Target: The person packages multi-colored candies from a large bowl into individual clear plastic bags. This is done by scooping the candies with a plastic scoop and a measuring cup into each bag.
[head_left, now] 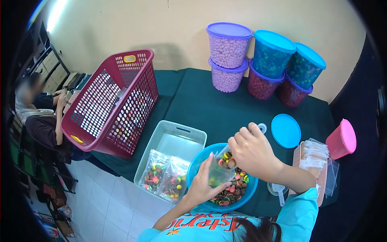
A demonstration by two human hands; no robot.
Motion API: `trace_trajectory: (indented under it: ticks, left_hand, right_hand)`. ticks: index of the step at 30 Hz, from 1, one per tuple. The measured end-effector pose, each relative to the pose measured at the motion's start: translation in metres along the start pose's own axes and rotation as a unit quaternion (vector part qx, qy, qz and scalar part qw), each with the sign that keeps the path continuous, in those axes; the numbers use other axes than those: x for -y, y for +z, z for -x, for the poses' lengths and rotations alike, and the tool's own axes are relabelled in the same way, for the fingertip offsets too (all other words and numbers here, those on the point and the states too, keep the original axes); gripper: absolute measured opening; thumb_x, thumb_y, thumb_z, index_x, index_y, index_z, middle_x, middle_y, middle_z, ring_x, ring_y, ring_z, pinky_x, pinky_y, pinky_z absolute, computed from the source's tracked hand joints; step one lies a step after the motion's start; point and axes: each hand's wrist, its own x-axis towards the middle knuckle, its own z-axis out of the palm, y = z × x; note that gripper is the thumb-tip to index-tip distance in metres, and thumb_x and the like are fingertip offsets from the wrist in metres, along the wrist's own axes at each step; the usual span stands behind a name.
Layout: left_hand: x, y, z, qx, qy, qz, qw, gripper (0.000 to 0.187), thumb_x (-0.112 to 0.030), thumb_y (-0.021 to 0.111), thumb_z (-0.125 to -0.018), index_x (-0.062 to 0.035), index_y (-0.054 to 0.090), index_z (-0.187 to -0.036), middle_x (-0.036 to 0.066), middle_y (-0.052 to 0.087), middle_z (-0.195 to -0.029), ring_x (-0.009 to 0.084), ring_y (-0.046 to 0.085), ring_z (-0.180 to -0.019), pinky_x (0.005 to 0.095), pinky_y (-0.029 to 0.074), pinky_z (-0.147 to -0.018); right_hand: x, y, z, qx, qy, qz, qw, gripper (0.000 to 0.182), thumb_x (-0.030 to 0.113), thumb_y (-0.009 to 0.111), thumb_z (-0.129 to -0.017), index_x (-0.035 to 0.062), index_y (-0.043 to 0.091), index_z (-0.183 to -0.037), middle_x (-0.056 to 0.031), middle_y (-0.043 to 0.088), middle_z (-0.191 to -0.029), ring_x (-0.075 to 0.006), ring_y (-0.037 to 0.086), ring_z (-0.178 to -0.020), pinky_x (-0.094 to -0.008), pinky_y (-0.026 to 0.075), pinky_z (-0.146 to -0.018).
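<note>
My left hand (pixel 202 183) is closed on a clear plastic bag (pixel 219 176), its thumb and fingers on either side of the mouth. My right hand (pixel 256 152) grips a clear plastic cup (pixel 227 159) tilted at the bag's opening. Small round pieces in brown, yellow and pink lie in the cup. Below both hands sits a blue basin (pixel 254 189) of similar colourful pieces (pixel 240 187), partly hidden by the hands and bag. Left of it, a pale grey-green tray (pixel 171 139) holds filled clear bags (pixel 174 179).
A maroon perforated basket (pixel 147 86) stands at left. Stacked tubs (pixel 229 46) line the wall. At right are a blue lid (pixel 286 131), a pink tub (pixel 340 139), a holder of plastic bags (pixel 314 153) and a white scoop (pixel 279 192). Another person (pixel 46 129) is beyond the basket.
</note>
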Motion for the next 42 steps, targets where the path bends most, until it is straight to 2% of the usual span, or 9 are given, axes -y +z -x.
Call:
trace_trajectory:
  ticks: [6, 9, 21, 25, 28, 32, 35, 37, 42]
  left_hand:
    - [0.001, -0.002, 0.001, 0.01, 0.006, -0.005, 1.0, 0.092, -0.027, 0.076, -0.063, 0.0072, 0.023, -0.129, 0.026, 0.041, -0.119, 0.0362, 0.043, -0.111, 0.0409, 0.036, -0.092]
    - [-0.001, -0.002, 0.001, 0.005, 0.013, -0.014, 1.0, 0.088, -0.027, 0.077, -0.062, 0.0071, 0.027, -0.127, 0.025, 0.04, -0.12, 0.0355, 0.043, -0.111, 0.0405, 0.036, -0.093]
    - [0.002, -0.001, 0.002, 0.006, 0.023, -0.016, 1.0, 0.084, -0.028, 0.073, -0.067, 0.0064, 0.026, -0.127, 0.024, 0.037, -0.122, 0.0348, 0.041, -0.114, 0.0395, 0.035, -0.094]
    - [0.001, -0.001, 0.004, -0.029, 0.013, 0.019, 0.999, 0.084, -0.023, 0.075, -0.064, 0.0052, 0.028, -0.127, 0.022, 0.039, -0.121, 0.0327, 0.041, -0.114, 0.0388, 0.033, -0.095]
    - [0.001, -0.002, 0.005, -0.045, 0.007, 0.027, 0.999, 0.086, -0.022, 0.076, -0.063, 0.0048, 0.027, -0.128, 0.021, 0.039, -0.121, 0.0309, 0.04, -0.115, 0.0386, 0.033, -0.097]
    - [0.006, -0.003, 0.005, -0.063, 0.009, 0.012, 0.998, 0.09, -0.022, 0.077, -0.061, 0.0043, 0.025, -0.13, 0.019, 0.036, -0.12, 0.0305, 0.039, -0.115, 0.0387, 0.033, -0.097]
    - [0.008, -0.001, 0.002, -0.067, 0.018, 0.027, 0.997, 0.094, -0.022, 0.078, -0.061, 0.0036, 0.02, -0.131, 0.017, 0.031, -0.119, 0.0312, 0.037, -0.117, 0.0401, 0.033, -0.097]
    - [0.01, 0.0, 0.002, -0.04, -0.003, 0.035, 0.999, 0.096, -0.021, 0.077, -0.061, 0.0022, 0.016, -0.133, 0.017, 0.027, -0.12, 0.0308, 0.038, -0.114, 0.0403, 0.034, -0.095]
    - [0.0, 0.001, 0.004, -0.03, 0.004, -0.024, 0.999, 0.096, -0.018, 0.074, -0.062, 0.0004, 0.014, -0.134, 0.016, 0.027, -0.121, 0.0272, 0.042, -0.107, 0.0381, 0.037, -0.091]
  right_hand:
    - [0.009, -0.004, 0.001, -0.015, -0.031, 0.014, 0.999, 0.029, 0.032, 0.063, -0.065, 0.0036, 0.057, -0.071, -0.0065, 0.055, -0.068, -0.0195, 0.051, -0.078, -0.036, 0.032, -0.09]
    - [0.006, -0.009, 0.006, -0.031, 0.006, 0.012, 0.999, 0.012, 0.016, 0.059, -0.066, 0.0059, 0.056, -0.073, -0.0047, 0.053, -0.068, -0.0177, 0.049, -0.077, -0.0374, 0.031, -0.085]
    - [0.009, 0.005, 0.018, -0.157, -0.02, 0.031, 0.987, 0.01, 0.014, 0.055, -0.068, 0.0053, 0.058, -0.072, -0.0032, 0.052, -0.067, -0.0164, 0.049, -0.075, -0.0342, 0.032, -0.084]
    - [0.002, -0.01, 0.025, -0.191, 0.124, 0.003, 0.974, 0.009, 0.014, 0.055, -0.071, 0.0053, 0.056, -0.072, -0.0041, 0.05, -0.065, -0.0175, 0.047, -0.072, -0.0368, 0.029, -0.079]
    - [-0.002, -0.003, 0.036, -0.177, 0.202, 0.001, 0.963, 0.01, 0.015, 0.055, -0.074, 0.0053, 0.055, -0.073, -0.0051, 0.05, -0.065, -0.0198, 0.047, -0.07, -0.0385, 0.028, -0.079]
    - [0.012, 0.031, 0.056, 0.082, 0.156, -0.135, 0.975, 0.013, 0.016, 0.054, -0.071, 0.0035, 0.059, -0.071, -0.0106, 0.057, -0.075, -0.0219, 0.052, -0.079, -0.0408, 0.03, -0.079]
    - [0.023, 0.044, 0.072, 0.079, 0.095, -0.226, 0.966, 0.023, 0.016, 0.056, -0.067, 0.0018, 0.059, -0.085, -0.0121, 0.058, -0.078, -0.0241, 0.052, -0.08, -0.0397, 0.032, -0.078]
    - [0.032, 0.035, 0.074, 0.032, 0.118, -0.502, 0.856, 0.037, 0.015, 0.057, -0.065, 0.0014, 0.054, -0.1, -0.013, 0.058, -0.082, -0.0267, 0.051, -0.086, -0.0396, 0.035, -0.08]
    - [0.069, 0.06, 0.074, -0.049, 0.241, -0.651, 0.718, 0.028, 0.016, 0.056, -0.08, -0.0008, 0.052, -0.102, -0.0106, 0.06, -0.08, -0.0151, 0.058, -0.071, -0.0284, 0.045, -0.065]
